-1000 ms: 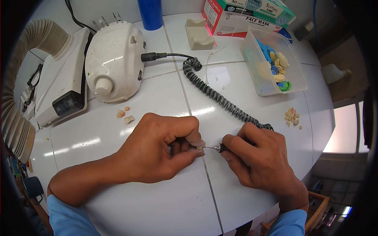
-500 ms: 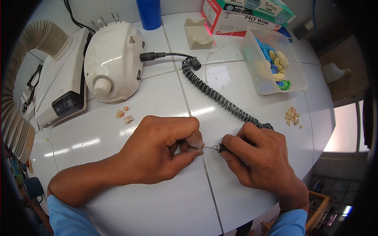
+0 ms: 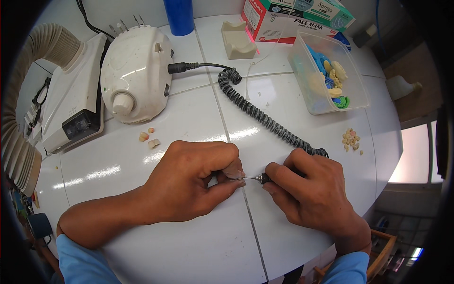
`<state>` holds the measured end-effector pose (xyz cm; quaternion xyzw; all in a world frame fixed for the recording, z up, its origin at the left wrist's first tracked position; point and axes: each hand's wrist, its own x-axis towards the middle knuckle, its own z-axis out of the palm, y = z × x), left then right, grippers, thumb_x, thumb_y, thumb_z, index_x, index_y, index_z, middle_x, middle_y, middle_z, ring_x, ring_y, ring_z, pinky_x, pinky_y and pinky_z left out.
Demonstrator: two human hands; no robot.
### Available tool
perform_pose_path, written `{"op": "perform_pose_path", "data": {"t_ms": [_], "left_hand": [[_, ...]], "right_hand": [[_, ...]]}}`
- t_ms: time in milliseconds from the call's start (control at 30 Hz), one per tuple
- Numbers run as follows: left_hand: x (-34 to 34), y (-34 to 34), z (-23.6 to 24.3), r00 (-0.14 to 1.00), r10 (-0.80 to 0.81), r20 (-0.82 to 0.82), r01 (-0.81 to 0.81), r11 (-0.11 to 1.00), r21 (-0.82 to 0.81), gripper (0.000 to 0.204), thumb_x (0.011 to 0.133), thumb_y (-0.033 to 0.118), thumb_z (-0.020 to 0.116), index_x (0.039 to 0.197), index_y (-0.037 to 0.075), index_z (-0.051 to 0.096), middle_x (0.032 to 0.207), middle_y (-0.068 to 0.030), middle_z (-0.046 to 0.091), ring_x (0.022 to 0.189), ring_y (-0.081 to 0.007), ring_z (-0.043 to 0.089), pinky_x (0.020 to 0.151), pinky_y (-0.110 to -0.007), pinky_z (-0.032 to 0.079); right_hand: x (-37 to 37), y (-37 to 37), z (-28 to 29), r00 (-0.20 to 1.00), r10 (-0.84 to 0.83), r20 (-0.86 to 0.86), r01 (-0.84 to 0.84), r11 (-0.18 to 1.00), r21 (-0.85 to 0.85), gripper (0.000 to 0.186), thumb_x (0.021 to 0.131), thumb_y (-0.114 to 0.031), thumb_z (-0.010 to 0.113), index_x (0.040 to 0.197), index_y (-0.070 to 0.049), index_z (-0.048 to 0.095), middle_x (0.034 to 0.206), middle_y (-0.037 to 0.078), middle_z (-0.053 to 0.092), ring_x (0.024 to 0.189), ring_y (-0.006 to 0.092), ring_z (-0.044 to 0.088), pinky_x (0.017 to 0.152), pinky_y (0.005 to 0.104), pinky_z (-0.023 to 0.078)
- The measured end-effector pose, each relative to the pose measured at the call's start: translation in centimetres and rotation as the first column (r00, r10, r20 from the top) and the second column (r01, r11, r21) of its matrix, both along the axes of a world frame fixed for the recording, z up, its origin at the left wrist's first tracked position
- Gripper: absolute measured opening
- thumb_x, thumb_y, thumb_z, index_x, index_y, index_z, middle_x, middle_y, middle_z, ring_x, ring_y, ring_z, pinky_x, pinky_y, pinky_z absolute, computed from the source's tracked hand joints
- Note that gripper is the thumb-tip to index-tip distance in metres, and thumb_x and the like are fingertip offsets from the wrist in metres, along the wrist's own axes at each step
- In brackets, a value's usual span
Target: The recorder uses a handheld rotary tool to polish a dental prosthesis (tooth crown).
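My left hand (image 3: pixel 191 182) is closed in a pinch, thumb against fingertips dusted with pale powder. Whatever lies between them is too small and hidden to name. From the right, my right hand (image 3: pixel 314 191) grips a rotary handpiece (image 3: pixel 264 178), mostly covered by the fingers. Its thin metal bur (image 3: pixel 250 177) reaches the pinched fingertips of the left hand. A dark coiled cord (image 3: pixel 267 122) runs from behind the right hand to a white control unit (image 3: pixel 137 78) with a round knob.
Small tooth-like pieces (image 3: pixel 153 143) lie beyond my left hand, and a pile of similar pieces (image 3: pixel 350 138) sits at the right. At the back stand a clear plastic tub (image 3: pixel 307 97), a beige handpiece rest (image 3: pixel 238 45), mask boxes (image 3: pixel 288 28) and a blue cylinder (image 3: pixel 179 18). A ribbed hose (image 3: pixel 19 118) curves at far left.
My right hand and the handpiece have shifted very slightly left. The left hand keeps its pinch almost unmoved.
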<state>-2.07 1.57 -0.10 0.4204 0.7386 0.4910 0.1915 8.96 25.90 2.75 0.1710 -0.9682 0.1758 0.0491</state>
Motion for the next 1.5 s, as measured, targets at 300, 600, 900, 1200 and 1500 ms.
{"op": "perform_pose_path", "data": {"t_ms": [300,600,900,1200,1500], "left_hand": [[-0.33,-0.27,0.3,0.998,-0.045,0.051,0.048,0.998,-0.046,0.02,0.09,-0.002,0.085,0.094,0.002,0.066,0.099,-0.0097,0.08,0.061,-0.0095,0.063,0.052,-0.027,0.046],[-0.41,-0.39,0.49,0.994,-0.066,0.084,0.071,0.996,-0.056,0.019,0.091,-0.003,0.083,0.098,0.0,0.066,0.098,-0.0108,0.079,0.064,-0.0122,0.067,0.056,-0.027,0.05],[-0.45,-0.26,0.51,0.99,-0.082,0.111,0.089,0.994,-0.059,0.016,0.093,-0.005,0.081,0.1,-0.002,0.067,0.094,-0.0119,0.077,0.068,-0.0134,0.068,0.058,-0.028,0.05],[-0.53,-0.37,0.87,0.988,-0.068,0.137,0.082,0.991,-0.103,0.016,0.09,-0.005,0.081,0.098,-0.001,0.068,0.091,-0.0102,0.077,0.069,-0.0126,0.07,0.057,-0.028,0.052],[-0.3,-0.18,0.4,0.993,-0.059,0.101,0.062,0.998,-0.026,0.019,0.089,-0.005,0.083,0.092,0.003,0.066,0.097,-0.0093,0.08,0.069,-0.0101,0.068,0.054,-0.026,0.051]], "right_hand": [[0.0,0.09,0.08,1.0,-0.006,0.013,0.006,1.0,-0.007,0.017,0.092,-0.024,0.085,0.103,-0.017,0.073,0.08,0.002,0.051,0.059,0.0178,0.057,0.052,0.0371,0.042],[0.03,0.09,0.08,1.0,-0.012,0.02,0.012,1.0,-0.008,0.017,0.093,-0.025,0.085,0.102,-0.018,0.073,0.08,0.002,0.051,0.059,0.0181,0.056,0.052,0.0374,0.042],[-0.08,0.17,0.16,1.0,-0.002,0.013,0.002,1.0,-0.015,0.016,0.093,-0.025,0.085,0.101,-0.018,0.074,0.081,0.002,0.052,0.059,0.0177,0.056,0.053,0.0371,0.042],[-0.07,0.22,0.17,1.0,0.0,0.011,0.0,1.0,0.001,0.016,0.094,-0.026,0.085,0.102,-0.018,0.074,0.08,0.001,0.052,0.059,0.017,0.056,0.053,0.0363,0.042],[-0.05,0.28,0.11,1.0,0.006,0.009,-0.006,1.0,-0.005,0.016,0.094,-0.026,0.085,0.103,-0.018,0.074,0.081,0.002,0.052,0.059,0.0171,0.056,0.053,0.0362,0.042]]}}
